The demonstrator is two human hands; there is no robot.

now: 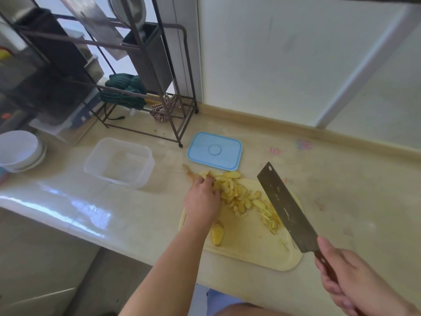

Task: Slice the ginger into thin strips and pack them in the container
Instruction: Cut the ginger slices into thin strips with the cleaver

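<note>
On the cream tabletop (330, 179), seen from the head camera, a pale cutting board (250, 247) carries a heap of ginger slices (234, 195), with a small pile of thin ginger strips (271, 216) beside it, next to the cleaver blade. The left hand (201, 197) rests on the left edge of the slice heap, fingers curled into the pieces, though whether it grips any cannot be told. An uncut ginger piece (217, 234) lies on the board just beside the left forearm. The right hand (348, 277) grips the wooden handle of a cleaver (287, 206), whose blade tilts up over the board's right side. Beyond the board, a clear plastic container (118, 161) stands open at the left, and its blue lid (215, 150) lies flat near the board's far edge. A metal rack (145, 76) stands further back.
</note>
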